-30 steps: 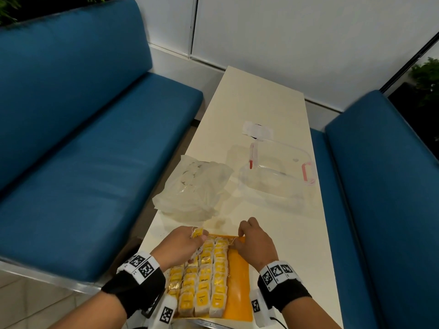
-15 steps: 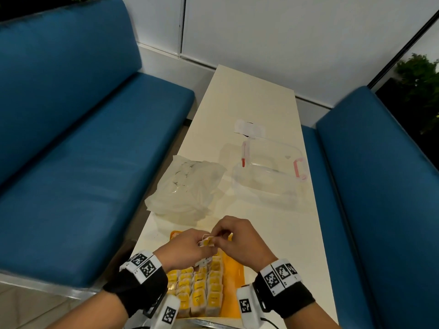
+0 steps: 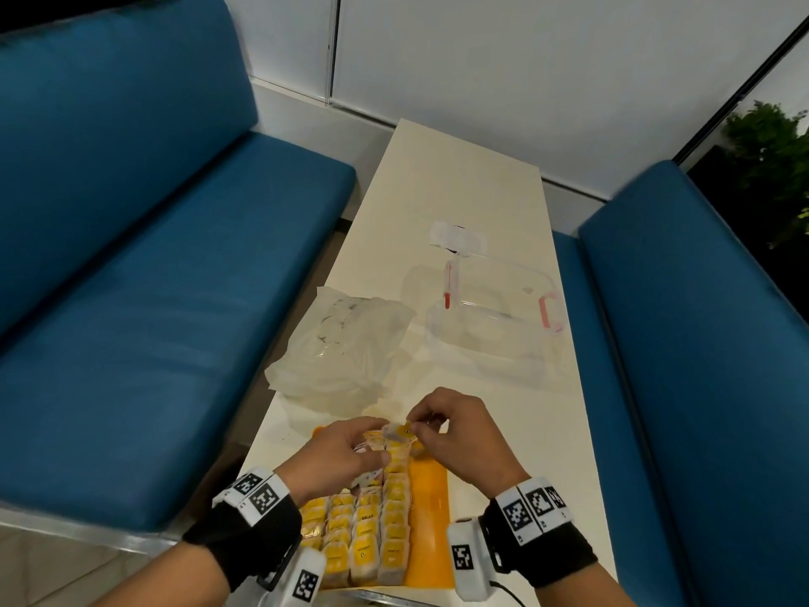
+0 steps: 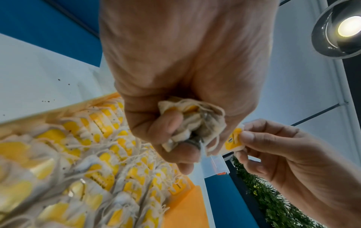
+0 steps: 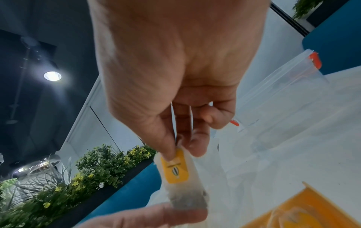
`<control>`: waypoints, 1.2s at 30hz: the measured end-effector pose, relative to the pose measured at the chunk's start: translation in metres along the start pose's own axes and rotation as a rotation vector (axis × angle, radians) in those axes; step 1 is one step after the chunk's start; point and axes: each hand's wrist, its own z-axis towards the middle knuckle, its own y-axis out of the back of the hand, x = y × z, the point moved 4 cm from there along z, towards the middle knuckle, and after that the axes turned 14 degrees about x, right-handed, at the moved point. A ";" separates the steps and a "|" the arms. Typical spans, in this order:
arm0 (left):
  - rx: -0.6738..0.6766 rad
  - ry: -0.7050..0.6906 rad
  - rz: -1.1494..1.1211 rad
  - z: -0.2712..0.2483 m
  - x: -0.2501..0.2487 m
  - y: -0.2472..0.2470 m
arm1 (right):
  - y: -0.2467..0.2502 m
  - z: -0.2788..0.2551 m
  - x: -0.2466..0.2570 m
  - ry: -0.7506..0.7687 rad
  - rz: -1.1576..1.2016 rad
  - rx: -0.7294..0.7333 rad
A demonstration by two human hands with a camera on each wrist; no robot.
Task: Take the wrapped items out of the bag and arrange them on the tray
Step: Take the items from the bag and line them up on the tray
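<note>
An orange tray (image 3: 431, 510) lies at the table's near edge, with rows of yellow-tagged wrapped tea bags (image 3: 363, 532) filling its left part. My left hand (image 3: 350, 453) hovers over the tray's far end and grips a bunch of tea bags (image 4: 193, 121) in curled fingers. My right hand (image 3: 442, 424) pinches the yellow-tagged end of one tea bag (image 5: 175, 168) between thumb and fingers; the left fingers touch its other end. The crumpled clear bag (image 3: 346, 348) lies just beyond the tray, to the left.
A clear lidded box with red clasps (image 3: 494, 313) stands beyond my right hand, and a small white paper (image 3: 455, 236) lies farther back. The narrow cream table (image 3: 437, 190) runs between two blue benches (image 3: 153, 278). The tray's right strip is bare orange.
Both hands lifted off the tray's far rows and came together; my right hand now pinches one tea bag held out by the left. The head view shifted slightly.
</note>
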 end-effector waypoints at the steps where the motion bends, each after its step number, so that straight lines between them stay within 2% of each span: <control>1: -0.019 0.021 0.030 0.001 0.004 0.003 | 0.004 -0.001 -0.003 -0.016 -0.031 -0.003; 4: -0.053 0.087 0.069 0.003 0.019 0.009 | 0.007 -0.005 -0.012 -0.078 -0.166 0.045; 7: -0.066 0.126 0.042 0.005 0.026 0.008 | -0.004 -0.012 -0.021 -0.138 -0.299 0.174; 11: -0.076 0.137 0.051 0.008 0.029 0.009 | -0.020 -0.016 -0.034 -0.225 -0.409 0.339; 14: -0.071 0.130 0.051 0.011 0.031 0.010 | -0.028 -0.009 -0.046 -0.272 -0.483 0.379; 18: -0.063 0.129 0.046 0.012 0.032 0.011 | -0.036 0.003 -0.057 -0.295 -0.534 0.336; 24: -0.055 0.121 0.055 0.013 0.034 0.012 | -0.039 0.011 -0.062 -0.285 -0.508 0.172; 34: -0.035 0.142 0.009 0.010 0.028 0.013 | -0.038 0.014 -0.067 -0.294 -0.420 0.091; 36: -0.027 0.125 -0.061 0.008 0.025 0.012 | -0.038 0.014 -0.069 -0.292 -0.423 0.061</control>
